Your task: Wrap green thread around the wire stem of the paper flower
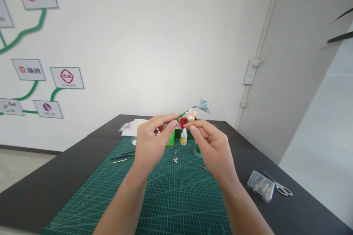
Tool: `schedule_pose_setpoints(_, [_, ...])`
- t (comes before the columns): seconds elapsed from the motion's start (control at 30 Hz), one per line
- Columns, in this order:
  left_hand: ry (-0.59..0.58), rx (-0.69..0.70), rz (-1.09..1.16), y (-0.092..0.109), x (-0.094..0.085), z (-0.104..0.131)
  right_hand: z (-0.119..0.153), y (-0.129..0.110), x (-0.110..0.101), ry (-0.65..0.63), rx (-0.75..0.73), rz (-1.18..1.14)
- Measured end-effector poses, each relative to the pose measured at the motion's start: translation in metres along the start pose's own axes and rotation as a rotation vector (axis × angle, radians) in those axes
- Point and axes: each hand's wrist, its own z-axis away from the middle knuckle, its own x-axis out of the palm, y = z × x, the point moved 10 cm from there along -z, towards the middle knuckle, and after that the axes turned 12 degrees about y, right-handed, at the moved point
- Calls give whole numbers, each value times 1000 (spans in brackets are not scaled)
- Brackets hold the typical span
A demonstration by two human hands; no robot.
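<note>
My left hand (154, 136) is closed around the green stem (186, 112) of a flower, pinching it between thumb and fingers. The stem slants up to the right and ends in a pale blue flower head (203, 105). To its right, my right hand (211, 141) has thumb and index finger pressed together just below the stem; whatever lies between those fingertips is too small to make out. Behind the right hand, partly hidden, stands a spool of green wire or thread (198, 151). A small loose sprig (175, 158) lies on the green cutting mat (182, 194) beneath the hands.
Farther back are a glue bottle (183, 137), a green container (171, 138), and pale pink (189, 114) and red flowers (184, 122). Dark rods (124, 155) and a thin stick (119, 161) lie left. Right are a clear plastic box (260, 186) and scissors (280, 186). A wall stands behind.
</note>
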Motion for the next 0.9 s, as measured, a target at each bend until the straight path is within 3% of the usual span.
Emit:
schedule_pose_setpoints(0.23, [-8,-37,-174,-12,-5,-8,7,-21,-3,-101,-251,214])
schedule_pose_setpoints(0.3, [-101,-36,-291,-13,2,-7,9,-24,-6,-173,-235,214])
schedule_pose_setpoints(0.4, [-331,13,-437,-12,20,5,10,-27,-18,-224,-200,161])
schedule_pose_setpoints(0.5, [-533,84,-496,-6,35,22,2,-26,-36,-178,-183,78])
schedule_pose_setpoints(0.6, [-660,136,-491,1,42,37,-11,-17,-53,-99,-163,-27])
schedule_pose_setpoints(0.7, [-712,184,-456,10,43,47,-22,-4,-61,-43,-124,-119])
schedule_pose_setpoints(0.9, [-705,251,-381,25,37,55,-36,15,-53,14,-52,-134])
